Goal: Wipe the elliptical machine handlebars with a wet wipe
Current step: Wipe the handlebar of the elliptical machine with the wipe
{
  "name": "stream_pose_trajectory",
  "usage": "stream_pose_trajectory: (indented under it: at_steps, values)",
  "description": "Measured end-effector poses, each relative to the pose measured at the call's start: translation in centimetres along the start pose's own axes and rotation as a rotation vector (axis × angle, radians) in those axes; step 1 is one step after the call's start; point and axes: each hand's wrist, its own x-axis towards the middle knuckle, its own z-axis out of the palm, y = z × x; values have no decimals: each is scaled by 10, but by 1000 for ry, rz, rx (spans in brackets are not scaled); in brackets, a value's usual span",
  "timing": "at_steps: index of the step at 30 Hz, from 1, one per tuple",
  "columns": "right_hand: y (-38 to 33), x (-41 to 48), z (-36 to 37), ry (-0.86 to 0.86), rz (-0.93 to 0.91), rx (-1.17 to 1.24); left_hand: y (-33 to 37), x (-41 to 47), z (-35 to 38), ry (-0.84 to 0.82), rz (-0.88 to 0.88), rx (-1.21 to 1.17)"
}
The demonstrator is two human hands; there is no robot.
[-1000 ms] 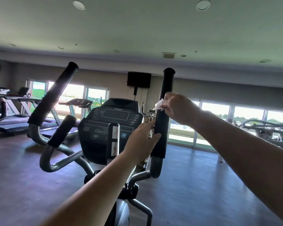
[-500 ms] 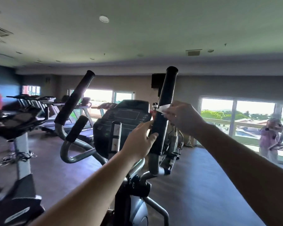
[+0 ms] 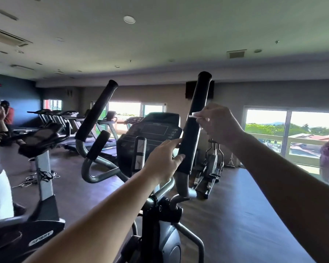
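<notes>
Pinching wet wipe: right grip | holding right handlebar: left grip

one view only, worn on the person's head: wide-angle, facing forward across the gym and seemingly tilted a little upward, with the ceiling filling the upper half. the elliptical machine handlebars stand near, centre frame. the left forearm and right forearm enter from the bottom edge.
</notes>
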Motion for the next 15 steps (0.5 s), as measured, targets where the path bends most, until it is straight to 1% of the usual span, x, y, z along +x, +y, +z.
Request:
stream_pose_trajectory:
  at_steps: [2, 5, 7, 9, 10, 13, 15]
  values:
    - [1, 6, 5, -14, 30, -44, -1, 1, 0, 1, 16, -4]
    - [-12, -11, 16, -48, 3, -82, -4, 0, 1, -4, 49, -35]
    - [-23, -28, 16, -109, -28, -85, -6, -1, 0, -14, 63, -55]
    - [-30, -31, 8, -175, -21, -92, -9, 0, 0, -23, 71, -81]
    - [-30, -26, 4, -161, -1, -89, -10, 0, 0, -28, 72, -91]
    - [-24, -2, -3, -42, 82, -111, -15, 1, 2, -28, 82, -125]
    - [-28, 3, 2, -41, 102, -170, -19, 2, 4, -28, 84, -157]
